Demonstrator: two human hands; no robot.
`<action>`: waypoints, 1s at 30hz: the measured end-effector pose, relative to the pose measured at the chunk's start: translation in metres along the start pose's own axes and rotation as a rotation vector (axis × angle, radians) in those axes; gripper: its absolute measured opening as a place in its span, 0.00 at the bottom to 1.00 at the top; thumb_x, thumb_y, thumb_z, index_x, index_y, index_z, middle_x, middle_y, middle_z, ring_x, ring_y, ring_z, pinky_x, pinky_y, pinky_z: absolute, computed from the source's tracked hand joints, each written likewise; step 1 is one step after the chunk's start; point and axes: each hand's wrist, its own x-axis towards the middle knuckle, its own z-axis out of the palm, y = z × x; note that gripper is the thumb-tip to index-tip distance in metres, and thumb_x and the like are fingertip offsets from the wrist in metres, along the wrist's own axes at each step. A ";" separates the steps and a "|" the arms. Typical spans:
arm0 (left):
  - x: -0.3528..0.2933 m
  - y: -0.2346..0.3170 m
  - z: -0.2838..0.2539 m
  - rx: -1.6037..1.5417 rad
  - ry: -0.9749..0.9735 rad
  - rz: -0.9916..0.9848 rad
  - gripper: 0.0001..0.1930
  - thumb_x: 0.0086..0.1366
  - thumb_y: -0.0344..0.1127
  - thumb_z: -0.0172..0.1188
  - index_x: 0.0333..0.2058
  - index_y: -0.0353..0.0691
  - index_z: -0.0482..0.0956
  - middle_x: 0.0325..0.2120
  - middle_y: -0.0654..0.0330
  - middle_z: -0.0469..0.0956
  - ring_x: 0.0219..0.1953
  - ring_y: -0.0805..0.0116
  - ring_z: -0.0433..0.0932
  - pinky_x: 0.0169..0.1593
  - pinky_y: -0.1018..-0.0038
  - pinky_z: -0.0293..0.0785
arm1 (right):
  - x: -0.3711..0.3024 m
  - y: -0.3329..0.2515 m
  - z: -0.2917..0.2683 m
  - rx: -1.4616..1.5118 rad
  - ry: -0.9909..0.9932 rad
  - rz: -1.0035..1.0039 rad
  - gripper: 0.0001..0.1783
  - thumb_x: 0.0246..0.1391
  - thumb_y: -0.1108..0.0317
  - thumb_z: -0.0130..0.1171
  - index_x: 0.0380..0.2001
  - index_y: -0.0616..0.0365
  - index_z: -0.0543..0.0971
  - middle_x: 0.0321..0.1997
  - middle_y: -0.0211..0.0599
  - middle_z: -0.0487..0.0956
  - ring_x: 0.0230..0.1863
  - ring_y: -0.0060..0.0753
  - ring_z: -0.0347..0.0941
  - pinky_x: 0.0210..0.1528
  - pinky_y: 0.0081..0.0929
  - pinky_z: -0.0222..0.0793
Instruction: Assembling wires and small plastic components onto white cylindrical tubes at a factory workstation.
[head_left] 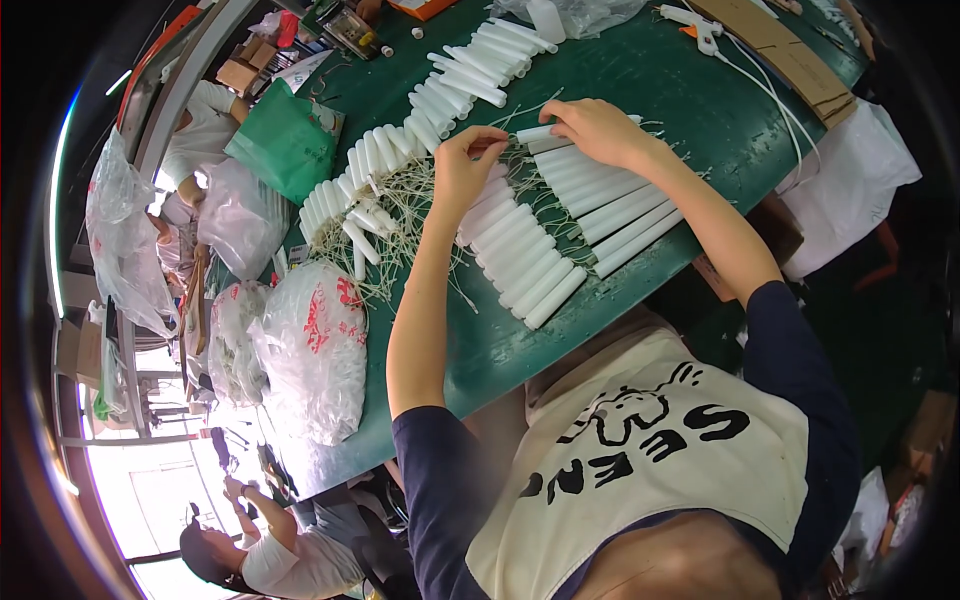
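My left hand (467, 168) is closed in a pinch above a row of white tubes (520, 255) with thin pale cords at their ends; what sits between the fingertips is too small to make out. To its right, my right hand (600, 132) has its fingers bent over the end of a white tube (534, 134), at the far end of a second row of tubes (610, 200). Cords lie in the gap between both rows. Left of my left hand, a tangle of pale cords (400, 195) spreads from a long line of more white tubes (370, 155).
The green table (440, 345) also carries a green bag (285, 140), clear plastic bags (315, 350) at the left edge, and a white glue gun (700, 30) with its cable at far right. Cardboard (775, 55) lies beyond it. Other people (270, 540) are at the left.
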 end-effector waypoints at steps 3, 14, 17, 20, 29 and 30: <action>0.000 -0.001 0.001 -0.048 0.022 -0.017 0.08 0.57 0.25 0.59 0.36 0.31 0.78 0.33 0.59 0.81 0.35 0.74 0.79 0.42 0.80 0.74 | 0.003 -0.009 -0.006 0.097 -0.075 0.081 0.12 0.52 0.68 0.54 0.39 0.58 0.70 0.31 0.46 0.77 0.37 0.50 0.74 0.40 0.41 0.67; -0.001 -0.005 0.005 0.033 0.071 0.088 0.11 0.54 0.24 0.63 0.37 0.32 0.78 0.33 0.57 0.80 0.35 0.72 0.80 0.41 0.78 0.75 | -0.001 -0.009 -0.004 0.176 -0.041 -0.009 0.13 0.47 0.73 0.57 0.37 0.60 0.68 0.38 0.43 0.76 0.43 0.49 0.71 0.43 0.39 0.66; -0.002 -0.004 0.005 0.150 0.085 0.159 0.11 0.53 0.25 0.63 0.37 0.33 0.79 0.32 0.56 0.80 0.34 0.71 0.80 0.41 0.77 0.75 | 0.000 -0.008 -0.004 0.172 -0.043 0.001 0.13 0.47 0.73 0.57 0.37 0.60 0.69 0.37 0.42 0.76 0.42 0.48 0.71 0.43 0.38 0.66; -0.002 -0.003 0.006 0.185 0.116 0.206 0.09 0.53 0.25 0.64 0.35 0.34 0.79 0.31 0.56 0.80 0.33 0.71 0.80 0.40 0.77 0.75 | 0.000 -0.007 -0.005 0.140 -0.035 -0.018 0.12 0.47 0.73 0.57 0.36 0.59 0.70 0.37 0.42 0.76 0.42 0.47 0.72 0.43 0.38 0.66; -0.005 0.003 0.006 0.170 0.228 0.290 0.10 0.53 0.24 0.64 0.36 0.35 0.80 0.29 0.58 0.80 0.31 0.71 0.80 0.38 0.78 0.75 | 0.001 -0.007 -0.006 0.184 -0.010 0.017 0.12 0.47 0.71 0.58 0.37 0.58 0.71 0.36 0.43 0.78 0.41 0.47 0.74 0.42 0.37 0.68; -0.005 0.003 0.006 0.179 0.233 0.299 0.10 0.53 0.23 0.63 0.35 0.35 0.80 0.29 0.58 0.79 0.31 0.71 0.79 0.38 0.78 0.75 | 0.001 -0.005 -0.005 0.179 0.008 0.001 0.12 0.47 0.71 0.58 0.37 0.58 0.72 0.36 0.43 0.78 0.41 0.47 0.74 0.43 0.37 0.68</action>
